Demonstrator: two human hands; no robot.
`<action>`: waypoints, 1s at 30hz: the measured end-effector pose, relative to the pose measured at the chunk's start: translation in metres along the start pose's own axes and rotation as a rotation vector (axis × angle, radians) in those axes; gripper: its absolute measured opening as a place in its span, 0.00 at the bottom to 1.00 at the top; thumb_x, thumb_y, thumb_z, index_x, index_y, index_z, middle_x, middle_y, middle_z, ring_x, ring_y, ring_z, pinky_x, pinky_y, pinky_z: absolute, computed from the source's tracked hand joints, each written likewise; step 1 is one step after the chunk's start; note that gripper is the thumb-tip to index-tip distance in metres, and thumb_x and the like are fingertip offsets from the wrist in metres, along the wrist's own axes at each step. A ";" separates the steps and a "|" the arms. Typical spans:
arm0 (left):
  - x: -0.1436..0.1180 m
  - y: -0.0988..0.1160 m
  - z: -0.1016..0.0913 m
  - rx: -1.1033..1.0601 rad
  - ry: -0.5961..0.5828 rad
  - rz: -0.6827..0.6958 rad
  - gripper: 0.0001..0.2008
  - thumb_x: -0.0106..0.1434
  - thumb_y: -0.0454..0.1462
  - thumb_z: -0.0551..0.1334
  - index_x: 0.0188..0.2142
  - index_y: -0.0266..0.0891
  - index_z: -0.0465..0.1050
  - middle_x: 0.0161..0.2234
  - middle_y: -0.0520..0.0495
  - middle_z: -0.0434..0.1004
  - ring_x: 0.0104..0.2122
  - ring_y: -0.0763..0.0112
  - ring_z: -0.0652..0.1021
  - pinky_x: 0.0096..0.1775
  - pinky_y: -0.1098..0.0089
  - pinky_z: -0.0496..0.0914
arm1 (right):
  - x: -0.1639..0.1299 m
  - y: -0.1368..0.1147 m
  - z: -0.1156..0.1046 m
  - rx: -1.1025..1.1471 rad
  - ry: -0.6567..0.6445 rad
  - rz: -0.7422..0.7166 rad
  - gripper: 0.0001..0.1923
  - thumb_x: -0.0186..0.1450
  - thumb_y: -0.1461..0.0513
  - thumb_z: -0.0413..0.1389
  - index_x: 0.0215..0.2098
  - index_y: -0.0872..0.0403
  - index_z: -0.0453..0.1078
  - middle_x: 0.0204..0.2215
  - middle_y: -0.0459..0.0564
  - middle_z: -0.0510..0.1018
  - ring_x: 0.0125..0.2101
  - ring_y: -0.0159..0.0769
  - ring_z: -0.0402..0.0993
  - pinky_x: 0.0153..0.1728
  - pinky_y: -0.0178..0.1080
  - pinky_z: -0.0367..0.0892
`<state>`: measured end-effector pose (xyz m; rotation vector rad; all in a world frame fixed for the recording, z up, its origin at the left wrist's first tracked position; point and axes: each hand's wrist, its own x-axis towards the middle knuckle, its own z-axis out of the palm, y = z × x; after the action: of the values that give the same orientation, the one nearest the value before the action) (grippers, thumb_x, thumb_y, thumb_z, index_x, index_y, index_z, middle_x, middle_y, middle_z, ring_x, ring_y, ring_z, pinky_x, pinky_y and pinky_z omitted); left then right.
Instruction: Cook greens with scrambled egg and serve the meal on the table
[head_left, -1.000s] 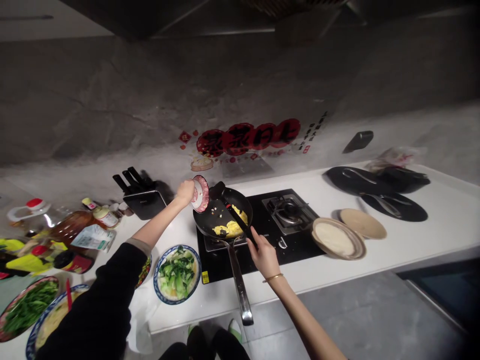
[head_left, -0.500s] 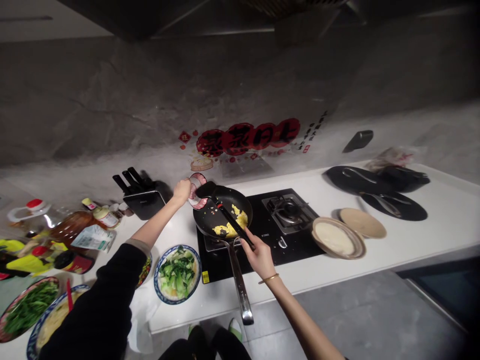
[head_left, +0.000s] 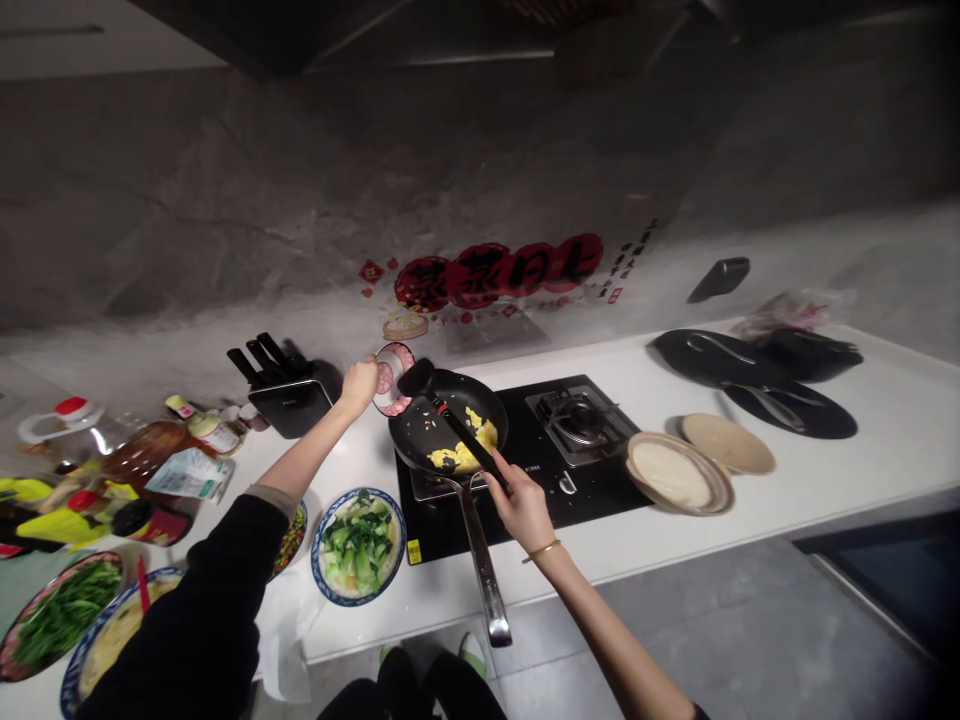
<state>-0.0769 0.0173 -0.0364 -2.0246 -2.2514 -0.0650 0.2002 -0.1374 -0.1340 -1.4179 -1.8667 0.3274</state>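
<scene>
Where bowl [head_left: 393,378] tips: pan [head_left: 442,432] rim (left).

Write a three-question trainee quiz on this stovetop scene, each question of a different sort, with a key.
1. True or false: the left hand holds a small pink-patterned bowl tilted at the rim of the frying pan.
2. What does the right hand grip? A) the pan's metal handle B) the black spatula C) the knife block
3. Fill in: the yellow food in the pan is ____.

Key
1. True
2. B; the pan's handle points toward the person, untouched.
3. Scrambled egg
</scene>
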 end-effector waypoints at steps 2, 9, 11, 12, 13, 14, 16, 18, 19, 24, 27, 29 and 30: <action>-0.002 0.002 0.000 0.012 0.006 0.009 0.15 0.63 0.30 0.49 0.47 0.28 0.65 0.36 0.30 0.77 0.40 0.55 0.79 0.38 0.67 0.71 | 0.000 -0.009 0.006 0.009 -0.025 -0.033 0.22 0.67 0.57 0.45 0.55 0.58 0.65 0.28 0.52 0.73 0.24 0.34 0.71 0.28 0.35 0.69; -0.008 -0.005 -0.001 0.058 0.037 0.021 0.16 0.64 0.28 0.47 0.50 0.27 0.61 0.36 0.28 0.76 0.41 0.54 0.78 0.39 0.63 0.71 | -0.005 -0.002 -0.001 -0.154 -0.050 -0.008 0.22 0.67 0.58 0.43 0.54 0.58 0.66 0.28 0.53 0.74 0.25 0.37 0.72 0.29 0.37 0.70; -0.009 -0.010 -0.001 0.067 0.045 0.009 0.17 0.63 0.27 0.47 0.51 0.27 0.61 0.36 0.28 0.76 0.41 0.54 0.78 0.40 0.63 0.71 | -0.004 0.007 -0.009 -0.179 -0.040 0.014 0.23 0.67 0.57 0.43 0.53 0.59 0.67 0.28 0.54 0.74 0.24 0.37 0.72 0.27 0.37 0.69; -0.010 -0.013 -0.002 0.069 0.047 0.004 0.17 0.63 0.27 0.47 0.51 0.27 0.61 0.37 0.28 0.76 0.41 0.54 0.78 0.40 0.63 0.71 | -0.003 0.010 -0.013 -0.178 -0.035 0.020 0.23 0.66 0.56 0.43 0.53 0.60 0.67 0.27 0.54 0.74 0.24 0.37 0.72 0.27 0.37 0.69; -0.011 -0.015 -0.002 0.070 0.048 -0.001 0.17 0.63 0.27 0.47 0.51 0.27 0.61 0.37 0.28 0.76 0.41 0.54 0.78 0.40 0.63 0.71 | -0.002 0.013 -0.017 -0.170 -0.035 0.024 0.24 0.66 0.56 0.43 0.53 0.60 0.68 0.26 0.53 0.74 0.24 0.36 0.72 0.26 0.36 0.68; -0.011 -0.017 -0.002 0.069 0.049 -0.007 0.17 0.63 0.27 0.47 0.51 0.27 0.61 0.37 0.28 0.76 0.41 0.54 0.78 0.40 0.63 0.71 | 0.000 0.014 -0.021 -0.155 -0.040 0.025 0.24 0.66 0.55 0.44 0.52 0.60 0.68 0.25 0.53 0.74 0.23 0.36 0.71 0.26 0.36 0.68; -0.014 -0.019 -0.002 0.065 0.053 -0.018 0.17 0.63 0.27 0.47 0.51 0.27 0.61 0.37 0.28 0.76 0.41 0.54 0.78 0.40 0.63 0.71 | 0.003 0.013 -0.025 -0.118 -0.057 0.027 0.24 0.65 0.54 0.45 0.51 0.60 0.69 0.23 0.51 0.74 0.21 0.34 0.69 0.24 0.35 0.67; -0.017 -0.020 -0.001 0.058 0.058 -0.027 0.17 0.63 0.28 0.47 0.51 0.28 0.61 0.36 0.29 0.76 0.41 0.54 0.78 0.40 0.63 0.71 | 0.005 0.006 -0.024 -0.082 -0.063 0.024 0.24 0.65 0.53 0.45 0.51 0.59 0.69 0.22 0.49 0.73 0.18 0.31 0.66 0.22 0.34 0.65; -0.019 -0.020 -0.001 0.052 0.060 -0.029 0.17 0.63 0.28 0.47 0.51 0.28 0.61 0.36 0.30 0.77 0.40 0.55 0.78 0.39 0.64 0.71 | 0.006 0.001 -0.022 -0.067 -0.056 0.016 0.24 0.65 0.53 0.45 0.51 0.59 0.69 0.22 0.49 0.72 0.17 0.30 0.65 0.22 0.34 0.65; -0.026 -0.018 0.001 0.022 0.076 -0.025 0.17 0.64 0.30 0.48 0.52 0.30 0.60 0.35 0.32 0.77 0.39 0.56 0.79 0.38 0.64 0.71 | 0.002 -0.019 -0.007 -0.045 -0.054 -0.077 0.23 0.67 0.55 0.44 0.52 0.60 0.68 0.25 0.51 0.73 0.20 0.31 0.68 0.26 0.34 0.67; -0.027 -0.022 -0.001 0.005 0.083 -0.052 0.17 0.64 0.29 0.47 0.52 0.30 0.61 0.36 0.31 0.77 0.40 0.56 0.79 0.39 0.64 0.71 | -0.002 -0.010 -0.012 -0.139 -0.053 -0.067 0.24 0.67 0.55 0.43 0.52 0.62 0.68 0.28 0.55 0.75 0.24 0.36 0.73 0.28 0.36 0.69; -0.031 -0.029 -0.002 -0.005 0.082 -0.094 0.17 0.63 0.28 0.47 0.51 0.29 0.62 0.36 0.30 0.77 0.39 0.55 0.79 0.38 0.64 0.71 | 0.000 0.005 -0.025 -0.232 -0.048 -0.005 0.24 0.66 0.55 0.43 0.52 0.62 0.67 0.28 0.56 0.77 0.26 0.39 0.74 0.28 0.37 0.69; -0.034 -0.034 -0.002 -0.015 0.082 -0.117 0.17 0.63 0.29 0.46 0.50 0.28 0.63 0.35 0.29 0.77 0.39 0.55 0.79 0.37 0.65 0.70 | 0.003 0.013 -0.033 -0.276 -0.064 0.031 0.24 0.66 0.55 0.44 0.52 0.61 0.67 0.28 0.56 0.77 0.26 0.40 0.75 0.28 0.38 0.69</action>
<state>-0.1070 -0.0202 -0.0367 -1.8591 -2.3233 -0.1719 0.2323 -0.1376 -0.1183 -1.6364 -2.0022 0.1340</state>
